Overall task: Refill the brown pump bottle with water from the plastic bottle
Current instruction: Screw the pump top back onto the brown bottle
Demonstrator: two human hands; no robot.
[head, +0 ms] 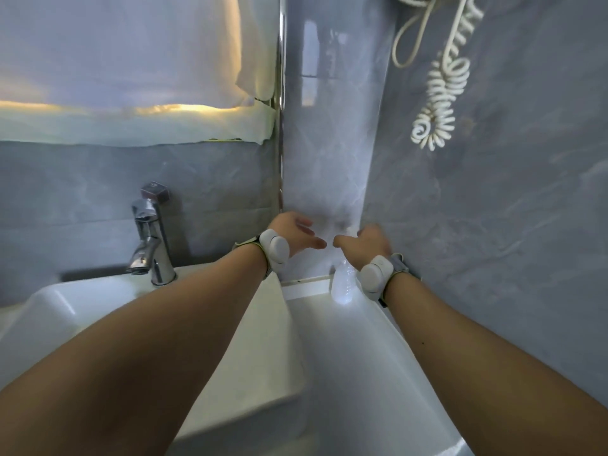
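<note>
A clear plastic bottle (342, 286) stands upright on the white counter (345, 357), in the corner where the grey walls meet. My right hand (367, 241) hovers just above and behind it with the thumb stretched to the left. Its fingers point away from me and hold nothing that I can see. My left hand (296, 233) is raised to the left of the bottle, fingers straight and spread, thumb towards the right hand, and it is empty. The thumbs are a small gap apart. Both wrists carry white bands. The brown pump bottle is not in view.
A white sink basin (98, 307) with a chrome tap (149, 245) lies at the left. Above it a pale cloth (131, 77) hangs over a lit mirror. A coiled white cord (441, 100) hangs on the right wall. Grey walls close the corner.
</note>
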